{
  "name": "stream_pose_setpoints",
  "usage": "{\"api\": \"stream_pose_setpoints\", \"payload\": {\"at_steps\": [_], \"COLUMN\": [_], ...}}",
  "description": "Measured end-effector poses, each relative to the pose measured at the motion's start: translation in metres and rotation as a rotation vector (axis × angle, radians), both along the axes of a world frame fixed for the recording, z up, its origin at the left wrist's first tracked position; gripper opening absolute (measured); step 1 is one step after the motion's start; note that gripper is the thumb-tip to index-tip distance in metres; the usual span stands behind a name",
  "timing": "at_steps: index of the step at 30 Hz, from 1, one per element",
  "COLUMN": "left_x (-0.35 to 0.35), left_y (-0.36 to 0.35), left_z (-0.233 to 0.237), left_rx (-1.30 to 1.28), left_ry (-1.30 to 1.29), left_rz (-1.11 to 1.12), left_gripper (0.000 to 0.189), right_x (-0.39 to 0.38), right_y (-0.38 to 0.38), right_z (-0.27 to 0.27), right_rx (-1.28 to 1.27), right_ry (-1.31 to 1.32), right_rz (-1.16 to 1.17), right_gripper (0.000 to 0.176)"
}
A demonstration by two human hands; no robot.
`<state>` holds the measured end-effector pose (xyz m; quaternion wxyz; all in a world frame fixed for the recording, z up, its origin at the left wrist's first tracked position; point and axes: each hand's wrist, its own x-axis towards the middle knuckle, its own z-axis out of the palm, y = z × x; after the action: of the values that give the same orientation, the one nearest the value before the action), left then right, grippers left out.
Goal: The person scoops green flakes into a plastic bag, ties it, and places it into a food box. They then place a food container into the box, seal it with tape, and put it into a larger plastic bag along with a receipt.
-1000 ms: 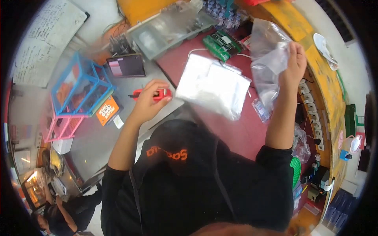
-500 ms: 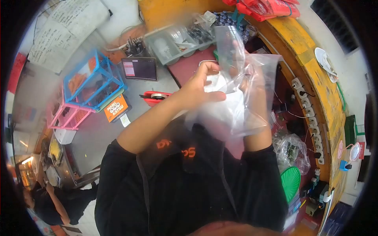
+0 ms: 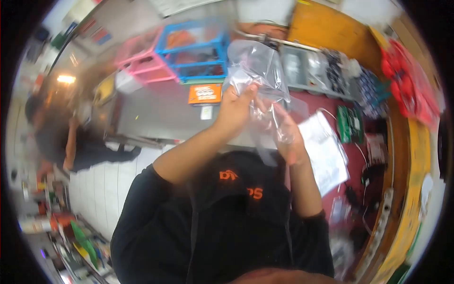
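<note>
A clear plastic bag (image 3: 257, 59) is held up in front of my chest, its top part spread open and its lower part crumpled. My left hand (image 3: 236, 106) pinches it between thumb and fingers, near a white patch that shows through the plastic. My right hand (image 3: 287, 135) is closed about the lower part of the bag, its fingers partly covered by the film and blurred. On the red tabletop beside my right forearm lies a stack of white sheets (image 3: 324, 151).
Blue (image 3: 191, 49) and pink racks (image 3: 146, 57) stand on the grey counter (image 3: 156, 109) behind an orange box (image 3: 205, 94). A divided tray (image 3: 295, 71) and red bags (image 3: 409, 85) are at the back right. Another person (image 3: 71, 128) stands at left.
My view has turned left. The bag and my hands have drawn closer to the counter side, and the bag looks more crumpled. White sheets now show uncovered on the red tabletop.
</note>
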<state>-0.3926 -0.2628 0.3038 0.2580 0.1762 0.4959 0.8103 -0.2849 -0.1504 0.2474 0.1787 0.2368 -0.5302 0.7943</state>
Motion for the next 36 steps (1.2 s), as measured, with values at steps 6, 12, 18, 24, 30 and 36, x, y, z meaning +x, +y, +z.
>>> {"api": "stream_pose_setpoints", "payload": {"at_steps": [6, 12, 18, 24, 30, 36], "left_x": [-0.012, -0.031, -0.101, -0.127, -0.17, -0.203], "left_y": [-0.06, -0.121, -0.245, -0.332, -0.364, -0.388], "left_z": [-0.025, -0.065, -0.043, -0.031, -0.07, -0.071], "left_rx": [-0.125, -0.018, -0.927, -0.816, -0.599, -0.395], "left_ry": [0.234, 0.312, 0.233, 0.721, 0.732, 0.325], "left_rz": [0.187, 0.165, -0.311, 0.204, 0.038, -0.156], "left_gripper": [0.039, 0.041, 0.05, 0.049, 0.041, 0.043], "right_x": [-0.049, -0.088, -0.139, -0.183, -0.218, -0.23], "right_y": [-0.018, -0.081, -0.142, -0.235, -0.312, -0.329], "right_z": [-0.038, -0.011, -0.024, -0.055, -0.019, -0.046], "right_rx": [-0.511, -0.505, -0.262, 0.064, 0.689, 0.075], "right_ry": [-0.481, -0.443, -0.638, -0.713, -0.577, -0.781], "right_rz": [0.144, 0.12, -0.071, -0.17, -0.03, 0.188], "right_gripper": [0.028, 0.026, 0.03, 0.03, 0.028, 0.037]}}
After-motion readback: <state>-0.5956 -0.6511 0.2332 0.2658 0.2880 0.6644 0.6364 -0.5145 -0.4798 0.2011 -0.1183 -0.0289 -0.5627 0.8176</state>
